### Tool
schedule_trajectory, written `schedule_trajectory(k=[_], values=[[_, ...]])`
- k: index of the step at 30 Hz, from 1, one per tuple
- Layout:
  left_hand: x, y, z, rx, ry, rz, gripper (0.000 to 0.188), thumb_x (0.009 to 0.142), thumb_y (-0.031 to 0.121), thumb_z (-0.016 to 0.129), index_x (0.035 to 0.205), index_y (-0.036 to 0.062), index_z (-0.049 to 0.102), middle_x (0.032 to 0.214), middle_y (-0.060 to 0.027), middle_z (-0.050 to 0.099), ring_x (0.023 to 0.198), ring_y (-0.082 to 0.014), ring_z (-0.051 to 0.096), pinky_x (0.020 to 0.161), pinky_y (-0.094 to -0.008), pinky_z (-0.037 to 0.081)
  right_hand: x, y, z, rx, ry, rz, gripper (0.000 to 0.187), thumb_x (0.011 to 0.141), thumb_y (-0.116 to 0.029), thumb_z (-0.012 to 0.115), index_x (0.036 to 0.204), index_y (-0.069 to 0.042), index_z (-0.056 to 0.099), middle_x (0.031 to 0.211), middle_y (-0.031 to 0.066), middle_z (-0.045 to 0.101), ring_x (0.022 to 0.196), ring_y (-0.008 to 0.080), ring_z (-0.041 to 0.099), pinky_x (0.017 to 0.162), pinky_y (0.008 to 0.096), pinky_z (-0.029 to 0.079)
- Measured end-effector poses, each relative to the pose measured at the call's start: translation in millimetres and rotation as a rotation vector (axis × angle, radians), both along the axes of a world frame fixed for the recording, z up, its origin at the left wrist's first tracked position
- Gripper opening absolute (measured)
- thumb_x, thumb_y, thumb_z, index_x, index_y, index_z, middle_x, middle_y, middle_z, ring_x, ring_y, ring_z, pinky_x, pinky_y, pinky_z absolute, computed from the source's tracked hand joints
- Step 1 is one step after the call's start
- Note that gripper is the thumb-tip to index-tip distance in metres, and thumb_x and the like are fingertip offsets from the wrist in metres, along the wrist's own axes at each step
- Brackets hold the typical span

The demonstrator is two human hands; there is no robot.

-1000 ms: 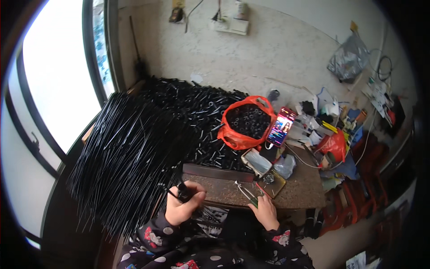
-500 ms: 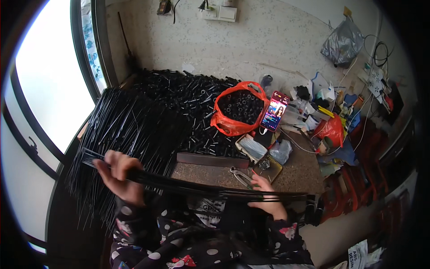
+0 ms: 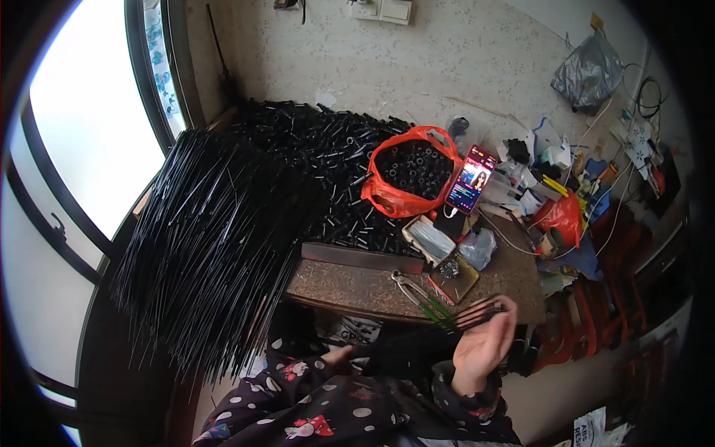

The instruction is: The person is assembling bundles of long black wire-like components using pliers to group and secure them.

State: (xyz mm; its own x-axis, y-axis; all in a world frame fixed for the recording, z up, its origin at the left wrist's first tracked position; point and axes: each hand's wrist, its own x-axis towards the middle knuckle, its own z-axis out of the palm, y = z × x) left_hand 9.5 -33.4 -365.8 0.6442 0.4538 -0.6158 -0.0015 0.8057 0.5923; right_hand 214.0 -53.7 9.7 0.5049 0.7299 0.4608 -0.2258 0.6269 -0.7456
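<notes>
My right hand (image 3: 488,343) is raised at the table's front right edge, its fingers bent around the ends of thin black rods (image 3: 465,319); motion smears the fingertips. Low over my lap, my left hand (image 3: 339,356) is closed and partly hidden by dark clothing. It seems to grip the same dark bundle, which is hard to tell from the cloth behind. Just left of my right hand lie pliers (image 3: 408,287) with green handles. A large heap of long black rods (image 3: 208,246) covers the table's left side and hangs over its front edge.
Short black tubes (image 3: 298,149) are piled behind a dark bar (image 3: 361,258) on the table (image 3: 339,287). A red plastic bag (image 3: 406,203) holds more tubes. Beside it stand a lit phone (image 3: 471,179) and an open box (image 3: 429,237). Clutter and cables crowd the right.
My left hand has come away from the rod heap, down and right to my lap. My right hand has risen and moved right. The bundle no longer stretches across in front of me.
</notes>
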Motion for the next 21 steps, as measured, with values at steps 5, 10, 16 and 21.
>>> schedule_trajectory(k=[5, 10, 16, 21], values=[[14.4, 39.5, 264.4, 1.137, 0.832, -0.457, 0.034, 0.087, 0.028, 0.054, 0.103, -0.0007, 0.059, 0.101, -0.0184, 0.061, 0.089, -0.0309, 0.061, 0.075, -0.0333, 0.048, 0.3, 5.2, -13.8, -0.317, -0.088, 0.586, 0.021, 0.082, -0.012, 0.062, 0.096, 0.001, 0.053, 0.088, 0.0099, 0.058, 0.08, 0.0168, 0.057, 0.073, 0.0284, 0.047], [28.3, 38.8, 378.5, 1.564, 0.114, 0.222, 0.031, 0.082, 0.014, 0.061, 0.107, -0.0031, 0.057, 0.089, -0.0164, 0.061, 0.078, -0.0247, 0.062, 0.068, -0.0291, 0.047, -3.4, 26.9, -14.1, -0.332, -0.07, 0.647, 0.019, 0.08, -0.003, 0.063, 0.096, 0.002, 0.054, 0.089, 0.0059, 0.059, 0.081, 0.0112, 0.056, 0.074, 0.0228, 0.045], [35.8, 37.5, 369.9, 1.461, 0.152, 0.427, 0.012, 0.077, 0.006, 0.068, 0.075, -0.0014, 0.058, 0.063, -0.005, 0.054, 0.054, -0.0103, 0.053, 0.049, -0.0229, 0.039, -11.1, 32.8, -11.5, -0.281, -0.224, 0.479, 0.014, 0.082, 0.001, 0.06, 0.093, 0.002, 0.052, 0.089, 0.007, 0.059, 0.078, 0.0083, 0.056, 0.072, 0.0196, 0.045], [51.1, 72.5, 356.3, 1.365, 0.056, 0.299, 0.014, 0.075, 0.008, 0.07, 0.075, 0.0007, 0.058, 0.066, -0.0024, 0.055, 0.059, -0.0071, 0.051, 0.054, -0.0208, 0.039, 5.8, 52.6, -28.1, -0.283, -0.083, 0.497, 0.014, 0.084, -0.006, 0.06, 0.093, 0.0, 0.052, 0.087, 0.006, 0.06, 0.078, 0.0093, 0.056, 0.073, 0.0218, 0.045]])
